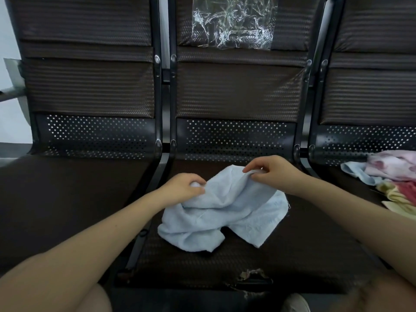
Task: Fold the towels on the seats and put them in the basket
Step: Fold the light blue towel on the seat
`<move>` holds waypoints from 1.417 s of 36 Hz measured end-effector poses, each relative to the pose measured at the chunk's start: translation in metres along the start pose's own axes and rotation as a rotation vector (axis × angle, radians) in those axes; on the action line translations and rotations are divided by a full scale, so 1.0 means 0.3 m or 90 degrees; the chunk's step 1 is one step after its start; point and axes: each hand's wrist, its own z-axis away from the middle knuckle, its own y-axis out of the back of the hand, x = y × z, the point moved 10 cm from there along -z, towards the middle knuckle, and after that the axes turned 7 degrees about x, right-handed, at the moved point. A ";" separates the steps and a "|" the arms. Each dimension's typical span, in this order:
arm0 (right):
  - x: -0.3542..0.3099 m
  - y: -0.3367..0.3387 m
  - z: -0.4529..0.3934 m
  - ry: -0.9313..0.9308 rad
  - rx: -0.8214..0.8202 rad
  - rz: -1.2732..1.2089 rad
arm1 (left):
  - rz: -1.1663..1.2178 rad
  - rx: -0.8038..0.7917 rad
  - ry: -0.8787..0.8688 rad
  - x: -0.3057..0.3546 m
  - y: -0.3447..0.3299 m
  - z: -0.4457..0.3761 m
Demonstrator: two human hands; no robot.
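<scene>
Towel (pixel 222 212), pale blue terry, rumpled and unfolded on the middle seat (pixel 304 251) of a dark bench row. Upper edge raised off the cushion between two hands, lower part slumped in loose folds on the seat, one frayed corner trailing threads at the right. Left hand (pixel 183 188) curled around a bunch of cloth at the towel's left upper corner, fingers clamped on it. Right hand (pixel 270 171) pinching the top hem between thumb and fingertips, a little higher and farther back than the left. Hands apart, cloth sagging between them.

Heap of other towels (pixel 391 176) on the right-hand seat, well apart from the blue one: pink flowered on top, light blue beneath, yellow and red nearer the front edge. Crinkled clear plastic sheet (pixel 234 23) against the middle backrest, above and behind the hands. Black metal frame bars (pixel 165 104) between seats, perforated metal panel (pixel 234 138) below each backrest pad. Torn upholstery patch (pixel 249 275) at the front edge of the middle seat, near the towel but not touching. Left seat (pixel 67 199) bare dark cushion.

Towel heap cut off by the right border, so count of pieces unclear. Left hand's fingertips buried in cloth. Pale rounded shape at the bottom edge too cropped to identify.
</scene>
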 end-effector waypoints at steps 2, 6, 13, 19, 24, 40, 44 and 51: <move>0.029 0.014 -0.013 -0.011 0.012 0.022 | 0.058 0.068 -0.059 0.051 0.057 0.002; 0.104 0.050 -0.039 -0.109 0.099 -0.150 | 0.159 0.338 -0.159 0.140 0.271 0.063; 0.156 -0.063 -0.018 -0.245 0.014 -0.398 | -0.041 0.182 -0.188 0.094 0.200 0.111; 0.241 -0.198 0.050 -0.295 -0.128 -0.228 | -0.091 -0.016 -0.093 -0.039 0.007 0.135; 0.267 -0.221 0.075 -0.311 -0.189 -0.216 | 0.068 0.041 0.022 -0.105 0.026 0.108; 0.250 -0.261 0.085 -0.255 -0.371 -0.006 | 0.127 -0.086 0.105 -0.098 -0.067 -0.040; 0.197 -0.193 0.015 -0.235 -0.245 -0.195 | 0.128 0.055 0.000 -0.038 0.073 -0.080; 0.133 -0.054 -0.064 -0.142 -0.024 -0.308 | 0.175 0.186 -0.081 -0.033 0.269 -0.062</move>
